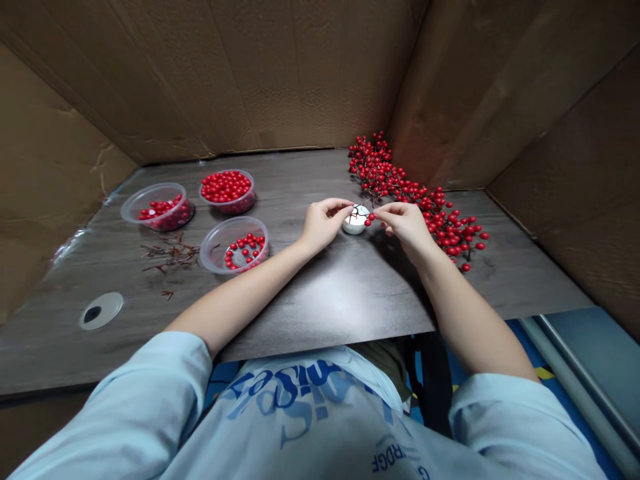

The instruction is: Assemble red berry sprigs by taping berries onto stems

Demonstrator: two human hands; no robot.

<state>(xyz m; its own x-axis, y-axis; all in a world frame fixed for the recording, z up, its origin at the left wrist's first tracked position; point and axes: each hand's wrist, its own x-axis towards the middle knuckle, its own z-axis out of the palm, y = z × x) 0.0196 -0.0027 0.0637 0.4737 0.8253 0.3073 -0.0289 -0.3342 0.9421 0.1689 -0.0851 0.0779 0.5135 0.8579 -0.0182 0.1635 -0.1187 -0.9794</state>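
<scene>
A thin dark branching twig (pixel 356 214) spans the gap between my two hands, over a small round white container (pixel 354 228). My left hand (pixel 324 221) pinches the twig's left side between thumb and fingertips. From the right, my right hand (pixel 404 225) is closed at the fingertips beside a red artificial berry (pixel 369 218), pinching the twig's other end; the exact contact is too small to make out. Just beyond my right hand lies a long heap of finished red berry sprays (pixel 395 183).
Clear plastic tubs of red berries stand at left: one full (pixel 227 188), one partly filled (pixel 165 212), one with fewer berries (pixel 235 257). Bare twigs (pixel 173 255) lie near them. A round translucent disc (pixel 101 311) sits farther left. Cardboard walls (pixel 265 80) enclose the grey table (pixel 320 300).
</scene>
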